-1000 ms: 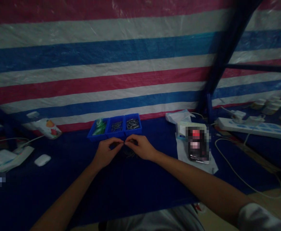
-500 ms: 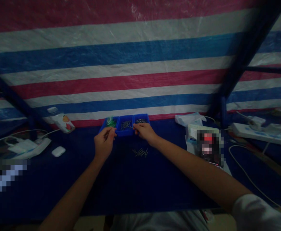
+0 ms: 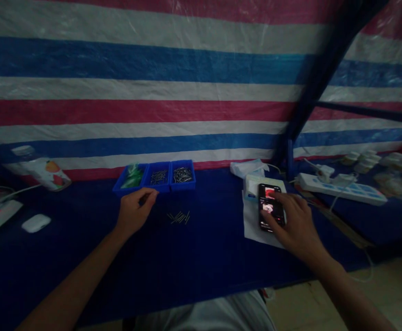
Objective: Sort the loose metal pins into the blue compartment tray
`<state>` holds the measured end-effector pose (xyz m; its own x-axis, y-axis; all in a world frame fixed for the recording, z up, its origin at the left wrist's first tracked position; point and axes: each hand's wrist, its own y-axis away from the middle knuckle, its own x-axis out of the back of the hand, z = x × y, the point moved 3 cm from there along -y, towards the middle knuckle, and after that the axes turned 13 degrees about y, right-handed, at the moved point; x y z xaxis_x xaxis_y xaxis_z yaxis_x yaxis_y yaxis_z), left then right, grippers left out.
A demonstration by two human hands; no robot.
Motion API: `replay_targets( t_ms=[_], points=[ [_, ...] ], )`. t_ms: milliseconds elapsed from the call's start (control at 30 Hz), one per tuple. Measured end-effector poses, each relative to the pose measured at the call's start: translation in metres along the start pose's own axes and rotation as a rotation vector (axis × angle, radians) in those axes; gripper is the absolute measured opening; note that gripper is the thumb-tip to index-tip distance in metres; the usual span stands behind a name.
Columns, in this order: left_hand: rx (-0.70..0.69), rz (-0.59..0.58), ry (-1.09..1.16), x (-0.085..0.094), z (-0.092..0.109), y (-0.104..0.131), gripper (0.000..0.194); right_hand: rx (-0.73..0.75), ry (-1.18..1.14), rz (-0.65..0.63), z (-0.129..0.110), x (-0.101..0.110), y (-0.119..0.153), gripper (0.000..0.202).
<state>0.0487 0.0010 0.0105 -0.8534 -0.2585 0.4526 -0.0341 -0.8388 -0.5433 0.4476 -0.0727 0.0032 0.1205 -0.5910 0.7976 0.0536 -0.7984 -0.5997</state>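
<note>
My left hand (image 3: 137, 209) is held over the table just in front of the blue bins, thumb and fingers pinched together. Whatever may be between its fingertips is too small and dark to make out. My right hand (image 3: 295, 223) reaches over a smartphone (image 3: 267, 207) with a lit screen, fingers apart, with thumb and forefinger at the screen. The phone leans on a pale packet (image 3: 252, 187). Three joined blue bins (image 3: 169, 186) hold green plastic material (image 3: 133, 177), small metal pieces (image 3: 158, 177) and more thin metal pieces (image 3: 183, 174). A small pile of thin pins (image 3: 179, 217) lies on the table.
On the left are a bottle (image 3: 45, 170), a white earbud case (image 3: 36, 223) and a power strip (image 3: 2, 216). A white sheet (image 3: 256, 230) lies under the phone. Farther right are another power strip (image 3: 342, 188), cables and several small jars (image 3: 366, 161). A striped sheet (image 3: 187, 110) hangs behind.
My right hand has left the right-hand bin and moved right to the phone. My left hand remains pinched near the bins. The view has turned to the right.
</note>
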Motion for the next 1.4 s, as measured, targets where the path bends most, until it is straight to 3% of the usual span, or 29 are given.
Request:
replay_targets(
  t_ms=[100, 167, 300, 367, 533, 700, 867, 1067, 1400],
  points=[
    [0.024, 0.016, -0.019, 0.000, -0.005, -0.001, 0.029, -0.002, 0.124, -0.116, 0.028, -0.011, 0.012, 0.058],
    [0.043, 0.041, -0.038, 0.001, -0.007, -0.001, 0.029, 0.020, 0.109, -0.084, 0.032, -0.011, 0.015, 0.058],
    [0.070, 0.114, -0.032, 0.004, -0.008, -0.002, 0.029, 0.004, 0.059, 0.148, 0.027, 0.007, 0.027, 0.062],
    [0.078, 0.127, -0.014, 0.004, -0.007, -0.002, 0.028, 0.004, 0.088, 0.180, 0.025, 0.013, 0.037, 0.062],
    [0.066, 0.052, 0.000, 0.000, -0.005, 0.000, 0.029, -0.030, 0.174, 0.136, 0.029, 0.013, 0.050, 0.057],
    [0.041, -0.037, -0.028, -0.004, -0.006, 0.002, 0.030, -0.075, 0.221, 0.072, 0.032, 0.003, 0.032, 0.054],
    [0.046, -0.031, -0.025, -0.003, -0.007, 0.001, 0.029, -0.060, 0.285, 0.002, 0.033, -0.011, 0.021, 0.049],
    [0.034, -0.034, -0.011, -0.004, -0.006, 0.001, 0.029, -0.133, 0.252, 0.046, 0.031, -0.003, 0.032, 0.049],
    [0.016, -0.041, -0.040, -0.003, -0.011, 0.002, 0.029, -0.123, 0.217, 0.131, 0.028, 0.006, 0.050, 0.044]
  ],
)
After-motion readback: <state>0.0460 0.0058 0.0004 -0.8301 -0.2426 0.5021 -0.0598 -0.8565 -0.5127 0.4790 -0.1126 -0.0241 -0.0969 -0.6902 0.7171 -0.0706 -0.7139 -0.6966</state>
